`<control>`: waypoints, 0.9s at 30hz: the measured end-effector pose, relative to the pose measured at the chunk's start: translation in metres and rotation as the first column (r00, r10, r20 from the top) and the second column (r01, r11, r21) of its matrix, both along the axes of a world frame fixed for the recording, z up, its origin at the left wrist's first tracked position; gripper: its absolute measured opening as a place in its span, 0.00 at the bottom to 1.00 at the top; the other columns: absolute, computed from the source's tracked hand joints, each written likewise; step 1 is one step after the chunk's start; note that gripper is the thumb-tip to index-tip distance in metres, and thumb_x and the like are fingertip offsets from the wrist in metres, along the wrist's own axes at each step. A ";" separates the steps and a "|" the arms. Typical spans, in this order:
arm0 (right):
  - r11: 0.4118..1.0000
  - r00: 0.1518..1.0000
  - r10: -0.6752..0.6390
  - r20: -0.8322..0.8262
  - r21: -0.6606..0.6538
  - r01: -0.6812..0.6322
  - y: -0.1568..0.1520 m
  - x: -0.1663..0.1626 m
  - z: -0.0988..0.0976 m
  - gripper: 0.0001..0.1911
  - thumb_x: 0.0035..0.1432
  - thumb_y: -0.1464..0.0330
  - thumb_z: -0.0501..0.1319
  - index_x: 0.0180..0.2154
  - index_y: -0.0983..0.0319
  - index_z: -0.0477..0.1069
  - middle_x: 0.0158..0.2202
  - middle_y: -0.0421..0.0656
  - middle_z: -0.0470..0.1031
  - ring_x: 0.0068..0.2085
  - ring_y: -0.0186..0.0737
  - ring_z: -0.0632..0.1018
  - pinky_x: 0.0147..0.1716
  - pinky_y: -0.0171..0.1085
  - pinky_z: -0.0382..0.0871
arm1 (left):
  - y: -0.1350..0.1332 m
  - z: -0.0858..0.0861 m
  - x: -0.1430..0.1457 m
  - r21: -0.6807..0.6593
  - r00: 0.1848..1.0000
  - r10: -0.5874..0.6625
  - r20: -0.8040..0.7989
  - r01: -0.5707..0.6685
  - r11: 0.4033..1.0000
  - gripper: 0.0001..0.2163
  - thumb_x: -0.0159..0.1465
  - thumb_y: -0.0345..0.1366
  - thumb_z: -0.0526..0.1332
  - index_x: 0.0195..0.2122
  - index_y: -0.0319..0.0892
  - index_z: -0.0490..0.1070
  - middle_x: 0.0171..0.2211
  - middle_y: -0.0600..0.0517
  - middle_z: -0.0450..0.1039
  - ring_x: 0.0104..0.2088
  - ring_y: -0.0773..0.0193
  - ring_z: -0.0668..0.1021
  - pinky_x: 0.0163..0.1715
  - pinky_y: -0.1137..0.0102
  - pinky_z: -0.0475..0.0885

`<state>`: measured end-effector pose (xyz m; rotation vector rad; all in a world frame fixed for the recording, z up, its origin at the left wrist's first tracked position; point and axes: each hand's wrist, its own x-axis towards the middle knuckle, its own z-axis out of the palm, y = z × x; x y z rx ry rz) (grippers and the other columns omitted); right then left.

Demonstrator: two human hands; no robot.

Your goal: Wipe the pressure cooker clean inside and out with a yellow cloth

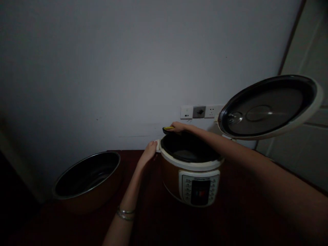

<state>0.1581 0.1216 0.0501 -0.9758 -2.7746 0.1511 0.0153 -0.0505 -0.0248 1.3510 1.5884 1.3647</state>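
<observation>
An electric pressure cooker (171,182) with a white rim and a front control panel (200,191) stands with its lid (271,109) swung up to the right. My left hand (149,151) is closed on the white handle (158,146) at the cooker's left side. Over the back left of the rim, my right hand (179,126) grips a small black-and-yellow thing (168,129); its kind is hard to make out. My right forearm crosses above the dark opening and partly hides it.
To the left, a wide round pot (88,196) with a dark inside sits on the dark red surface (146,222). Wall sockets (199,112) are fixed to the pale wall (128,68) behind the cooker. A panelled door (311,44) is at the right. The light is dim.
</observation>
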 end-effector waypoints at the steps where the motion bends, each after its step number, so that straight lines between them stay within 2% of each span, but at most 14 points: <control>1: 1.000 1.000 -0.006 -0.004 0.008 0.007 0.001 0.002 -0.001 0.33 0.53 0.44 0.54 0.26 0.70 0.74 0.19 0.41 0.66 0.22 0.31 0.63 0.24 0.32 0.54 | 0.000 0.000 0.000 0.005 1.000 -0.002 -0.001 0.002 1.000 0.12 0.65 0.36 0.50 0.25 0.42 0.62 0.10 0.58 0.60 0.08 0.69 0.62 0.10 0.75 0.53; 6: 0.997 0.999 -0.028 -0.030 0.069 0.030 0.005 0.018 -0.008 0.30 0.56 0.47 0.53 0.28 0.68 0.74 0.21 0.41 0.68 0.23 0.31 0.64 0.25 0.31 0.55 | 0.001 -0.002 0.001 0.014 1.000 0.002 0.000 -0.002 1.000 0.12 0.64 0.36 0.49 0.24 0.42 0.61 0.09 0.59 0.59 0.08 0.69 0.61 0.09 0.75 0.53; 12: 0.977 0.988 -0.153 0.003 0.148 0.151 0.022 0.066 -0.011 0.23 0.57 0.55 0.57 0.27 0.70 0.74 0.22 0.46 0.72 0.23 0.34 0.67 0.24 0.33 0.54 | 0.001 -0.001 0.002 0.012 1.000 0.005 0.004 -0.005 1.000 0.12 0.64 0.36 0.48 0.24 0.42 0.61 0.09 0.59 0.59 0.08 0.69 0.62 0.09 0.76 0.53; 16: 0.964 0.976 -0.213 0.045 0.173 0.203 0.024 0.089 -0.009 0.20 0.59 0.60 0.57 0.31 0.72 0.75 0.27 0.49 0.75 0.25 0.35 0.70 0.25 0.32 0.57 | 0.001 -0.001 0.002 0.010 1.000 -0.006 -0.007 0.006 1.000 0.12 0.65 0.36 0.46 0.25 0.42 0.61 0.09 0.58 0.59 0.08 0.69 0.62 0.09 0.76 0.54; 23: 0.926 0.939 -0.332 0.086 0.217 0.307 0.014 0.105 -0.004 0.17 0.60 0.64 0.57 0.36 0.73 0.76 0.37 0.59 0.78 0.33 0.43 0.77 0.28 0.34 0.61 | 0.006 -0.005 0.000 0.017 1.000 -0.005 -0.010 0.006 1.000 0.12 0.64 0.39 0.47 0.25 0.42 0.61 0.08 0.59 0.58 0.07 0.69 0.61 0.09 0.76 0.53; 27: 0.908 0.920 -0.383 0.080 0.218 0.359 0.005 0.105 -0.007 0.13 0.58 0.67 0.58 0.37 0.71 0.76 0.38 0.57 0.78 0.36 0.45 0.78 0.30 0.33 0.64 | 0.006 -0.006 0.001 0.041 1.000 -0.009 -0.018 0.010 0.999 0.12 0.63 0.39 0.47 0.25 0.41 0.62 0.10 0.58 0.60 0.09 0.70 0.63 0.10 0.77 0.54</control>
